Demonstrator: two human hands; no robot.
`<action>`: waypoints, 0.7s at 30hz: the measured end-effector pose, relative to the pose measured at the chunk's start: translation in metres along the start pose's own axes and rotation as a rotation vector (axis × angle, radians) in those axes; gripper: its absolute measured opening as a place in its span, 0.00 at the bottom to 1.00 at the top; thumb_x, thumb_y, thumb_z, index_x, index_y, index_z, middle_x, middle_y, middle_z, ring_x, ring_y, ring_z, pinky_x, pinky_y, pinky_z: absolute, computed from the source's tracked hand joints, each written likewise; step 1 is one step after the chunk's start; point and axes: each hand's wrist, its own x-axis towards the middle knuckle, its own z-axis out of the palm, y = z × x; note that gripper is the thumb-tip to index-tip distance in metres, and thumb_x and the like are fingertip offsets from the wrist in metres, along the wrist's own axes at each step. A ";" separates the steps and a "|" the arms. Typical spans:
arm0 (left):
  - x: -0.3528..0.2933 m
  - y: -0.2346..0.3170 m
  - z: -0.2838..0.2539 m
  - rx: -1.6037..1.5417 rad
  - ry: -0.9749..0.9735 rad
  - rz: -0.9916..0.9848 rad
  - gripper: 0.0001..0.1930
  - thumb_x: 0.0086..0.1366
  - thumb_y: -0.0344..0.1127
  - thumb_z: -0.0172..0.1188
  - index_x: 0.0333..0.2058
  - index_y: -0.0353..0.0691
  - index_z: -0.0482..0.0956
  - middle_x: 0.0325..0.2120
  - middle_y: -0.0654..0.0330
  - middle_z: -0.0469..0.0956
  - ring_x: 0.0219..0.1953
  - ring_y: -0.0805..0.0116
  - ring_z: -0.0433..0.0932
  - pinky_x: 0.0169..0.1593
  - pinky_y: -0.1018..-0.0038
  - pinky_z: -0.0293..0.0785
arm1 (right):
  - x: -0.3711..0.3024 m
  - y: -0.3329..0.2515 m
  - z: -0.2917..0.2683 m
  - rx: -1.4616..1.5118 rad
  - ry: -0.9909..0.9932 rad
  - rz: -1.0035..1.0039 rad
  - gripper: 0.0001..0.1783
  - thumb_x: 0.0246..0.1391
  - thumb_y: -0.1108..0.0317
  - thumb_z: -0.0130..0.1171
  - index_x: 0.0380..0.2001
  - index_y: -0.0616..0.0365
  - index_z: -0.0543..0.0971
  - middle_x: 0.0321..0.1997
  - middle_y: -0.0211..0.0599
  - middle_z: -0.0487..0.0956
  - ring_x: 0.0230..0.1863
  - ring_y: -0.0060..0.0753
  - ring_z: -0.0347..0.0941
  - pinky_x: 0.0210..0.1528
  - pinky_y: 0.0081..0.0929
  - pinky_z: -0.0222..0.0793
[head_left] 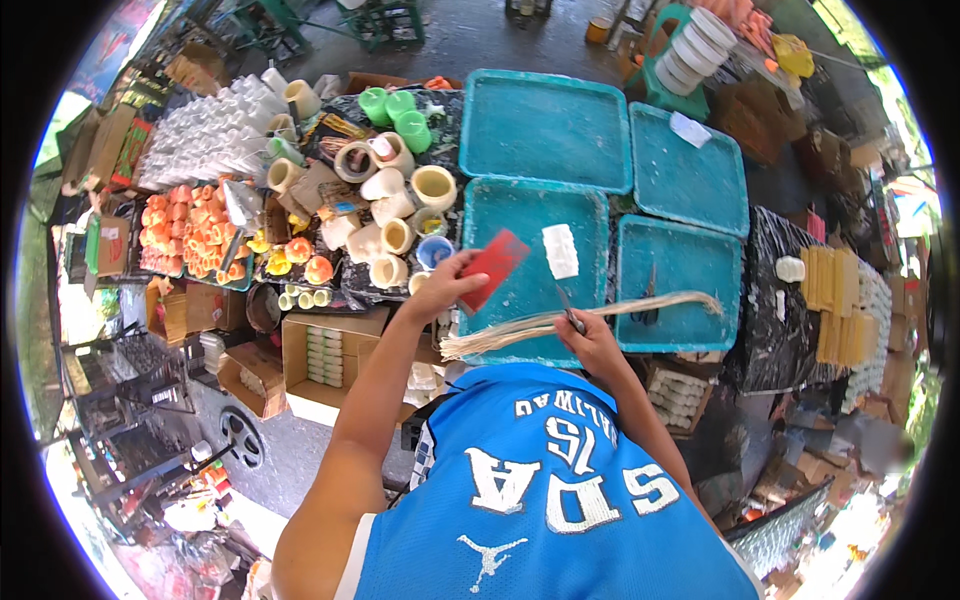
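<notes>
My left hand [443,288] grips a flat red rectangular piece [496,268] between thumb and fingers, above the left edge of a turquoise tray [535,205]. My right hand [592,342] is closed around a slim pointed tool [566,304] with a grey blade; whether it is a knife or shut scissors I cannot tell. Beside that hand, a long bundle of pale strands [520,334] stretches across two trays. A white bumpy block [560,251] lies in the tray beyond the tool. Dark scissors [648,312] rest in the tray to the right, partly under the strands.
More turquoise trays [545,130] adjoin at the back and right. Cream cylindrical moulds [434,187], green pieces [410,125] and orange pieces [195,228] crowd the left. Yellow sheets [832,280] lie on black plastic at right. An open carton [335,350] stands below left.
</notes>
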 end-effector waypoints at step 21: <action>0.055 -0.116 0.042 0.522 -0.009 -0.042 0.25 0.65 0.36 0.70 0.60 0.37 0.80 0.52 0.53 0.86 0.51 0.62 0.84 0.55 0.65 0.79 | 0.077 0.095 0.009 -0.860 0.152 -0.237 0.10 0.62 0.63 0.67 0.42 0.55 0.83 0.52 0.39 0.74 0.51 0.48 0.79 0.50 0.46 0.77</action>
